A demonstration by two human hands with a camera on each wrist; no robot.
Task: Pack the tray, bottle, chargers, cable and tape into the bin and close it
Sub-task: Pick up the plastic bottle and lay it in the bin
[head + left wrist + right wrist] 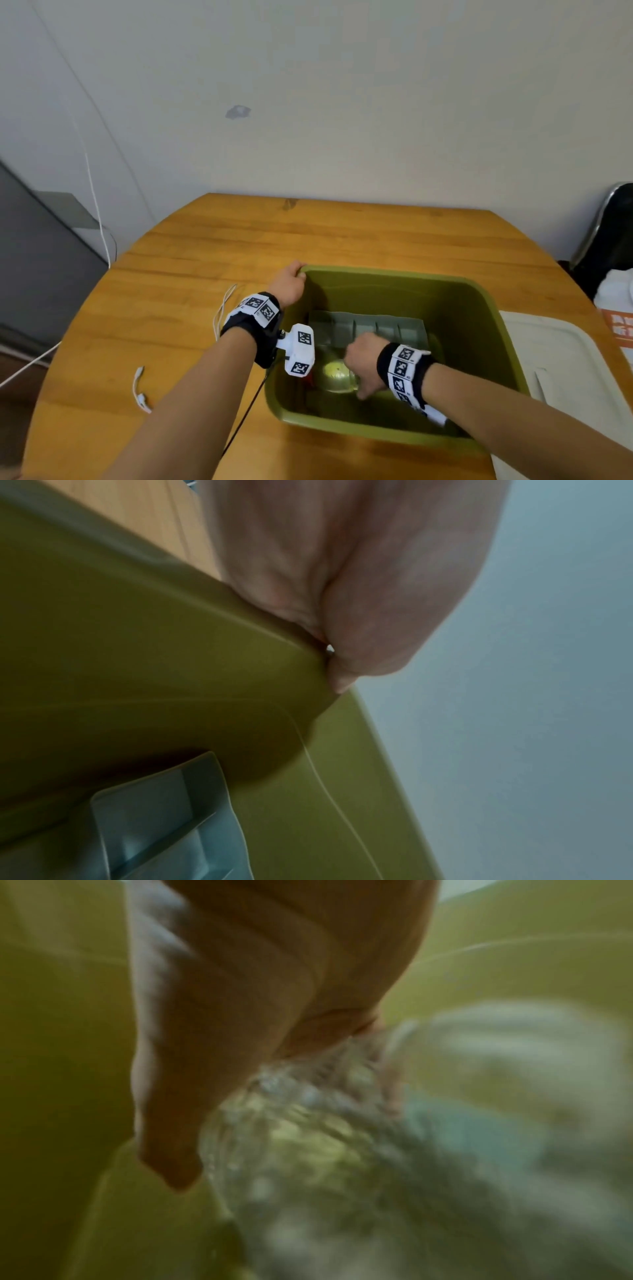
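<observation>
An olive green bin (486, 308) stands on the wooden table (308, 233). A grey compartment tray (383, 327) lies on the bin's floor and also shows in the left wrist view as the tray (164, 818). My left hand (291, 281) grips the bin's far left corner rim (274, 647). My right hand (363, 363) is down inside the bin, holding a clear plastic bottle (337, 377) that lies on its side; the right wrist view shows the blurred bottle (308, 1150) under my fingers (171, 1123). A short white cable (140, 390) lies on the table to the left.
The white bin lid (565, 383) lies on the table right of the bin. A thin white cord (222, 308) runs by my left wrist. A black bag (613, 233) and an orange-and-white package (616, 308) sit at the right edge.
</observation>
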